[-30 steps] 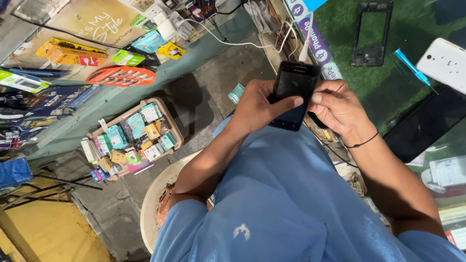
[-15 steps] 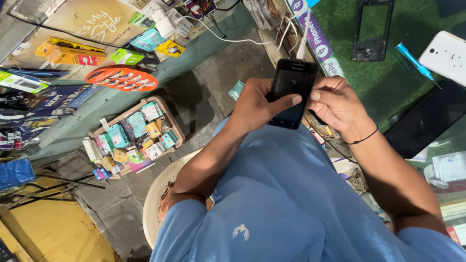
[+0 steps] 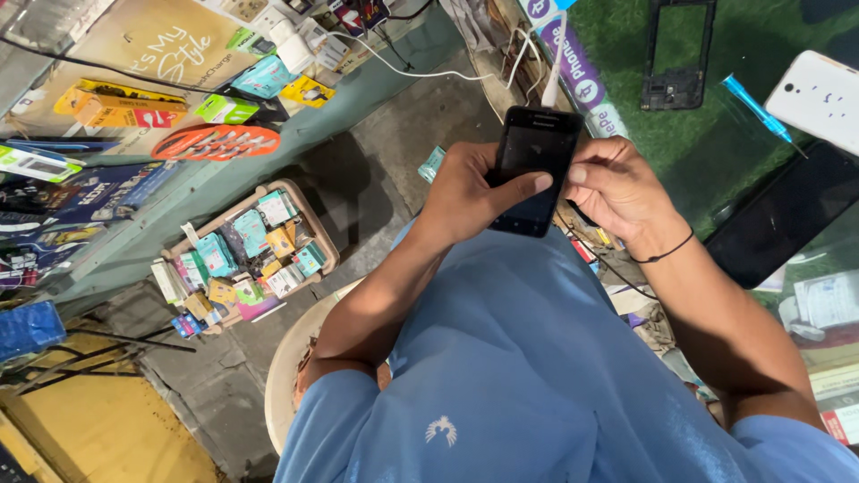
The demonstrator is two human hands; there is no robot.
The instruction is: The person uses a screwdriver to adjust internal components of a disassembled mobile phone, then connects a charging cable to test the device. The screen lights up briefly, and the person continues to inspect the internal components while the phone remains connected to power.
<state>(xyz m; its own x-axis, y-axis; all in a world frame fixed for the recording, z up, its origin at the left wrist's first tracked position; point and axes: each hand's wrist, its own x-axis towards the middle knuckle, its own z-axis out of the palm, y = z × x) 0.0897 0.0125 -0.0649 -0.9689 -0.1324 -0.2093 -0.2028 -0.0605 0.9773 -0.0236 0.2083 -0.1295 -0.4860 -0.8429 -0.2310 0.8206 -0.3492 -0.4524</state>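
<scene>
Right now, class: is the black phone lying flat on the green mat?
No: the black phone is held up between the left hand and right hand, beside the green mat.

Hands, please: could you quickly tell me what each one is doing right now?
Left hand: closed around the black smartphone, thumb across its screen.
Right hand: gripping the phone's right edge.

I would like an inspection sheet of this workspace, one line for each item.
Surface: green mat on the bench.
Job's things: black phone, dark screen, a white cable plugged in its top.
Clutter: phone frame, white phone, blue tool, dark panel.
Grips: left hand and right hand both hold the black phone.
Cables: white cable; more white leads behind.
Surroundings: tray of small boxes on the floor, shelf of packages.
</scene>
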